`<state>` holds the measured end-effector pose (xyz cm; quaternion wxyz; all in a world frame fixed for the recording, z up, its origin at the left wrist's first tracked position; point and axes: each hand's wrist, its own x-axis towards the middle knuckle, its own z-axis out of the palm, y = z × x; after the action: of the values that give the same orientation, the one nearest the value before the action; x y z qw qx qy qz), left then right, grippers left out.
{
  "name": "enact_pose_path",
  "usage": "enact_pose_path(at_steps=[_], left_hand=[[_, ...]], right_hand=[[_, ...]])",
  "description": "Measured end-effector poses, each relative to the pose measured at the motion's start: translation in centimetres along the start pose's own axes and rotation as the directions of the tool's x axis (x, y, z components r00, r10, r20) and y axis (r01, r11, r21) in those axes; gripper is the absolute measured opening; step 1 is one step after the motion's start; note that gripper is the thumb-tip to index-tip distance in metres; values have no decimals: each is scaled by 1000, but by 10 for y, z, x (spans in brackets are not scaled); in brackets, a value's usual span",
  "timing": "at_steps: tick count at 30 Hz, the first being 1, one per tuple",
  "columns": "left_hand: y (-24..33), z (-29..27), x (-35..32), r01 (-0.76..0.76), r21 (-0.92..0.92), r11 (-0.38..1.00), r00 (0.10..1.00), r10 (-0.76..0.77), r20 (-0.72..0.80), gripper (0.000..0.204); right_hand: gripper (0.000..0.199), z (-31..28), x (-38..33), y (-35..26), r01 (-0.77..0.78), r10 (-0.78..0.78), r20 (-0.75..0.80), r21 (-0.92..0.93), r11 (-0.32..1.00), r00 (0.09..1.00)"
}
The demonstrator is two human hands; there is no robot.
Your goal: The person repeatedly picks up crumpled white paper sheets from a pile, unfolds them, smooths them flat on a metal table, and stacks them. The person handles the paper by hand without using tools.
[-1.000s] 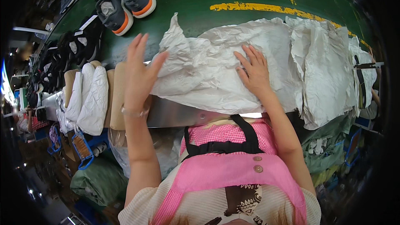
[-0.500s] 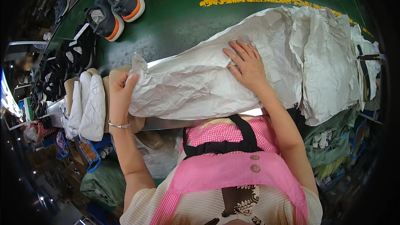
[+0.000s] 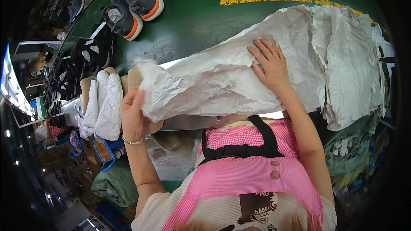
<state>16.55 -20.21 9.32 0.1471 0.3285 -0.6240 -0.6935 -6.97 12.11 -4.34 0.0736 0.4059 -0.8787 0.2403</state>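
Green work surface [image 3: 201, 21] beyond my hands | my left hand [image 3: 133, 117] grasping crumpled white paper sheet [image 3: 214, 85] edge | my right hand [image 3: 270, 66] released, flat on it | grey sneakers [image 3: 132, 4] far beyond left hand.

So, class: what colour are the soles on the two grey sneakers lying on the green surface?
Orange and white soles on the grey sneakers, seen in the head view.

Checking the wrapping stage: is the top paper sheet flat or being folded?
Being folded: left hand lifts the sheet's edge; right hand presses it.
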Motion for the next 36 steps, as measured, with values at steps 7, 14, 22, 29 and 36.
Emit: enact_pose_path(at_steps=[7,14,22,29,36], left_hand=[[2,-2,-8,-240,-326,914,962,179,-205,20],[-5,8,4,-105,-87,991,994,106,9,40],[15,28,-21,34,16,999,990,-31,-139,28],[27,123,-10,139,-335,932,924,0,382,23],[-25,234,54,251,-309,917,844,-51,533,44]], right_hand=[[51,2,-2,-1,11,-12,-13,-12,1000,1000],[52,-4,3,-19,-56,55,-41,-41,998,998],[58,42,-9,-84,125,-132,28,176,976,991],[50,20,20,-108,-351,-266,577,736,579,772],[50,-22,-51,-30,-562,155,665,715,-417,731]])
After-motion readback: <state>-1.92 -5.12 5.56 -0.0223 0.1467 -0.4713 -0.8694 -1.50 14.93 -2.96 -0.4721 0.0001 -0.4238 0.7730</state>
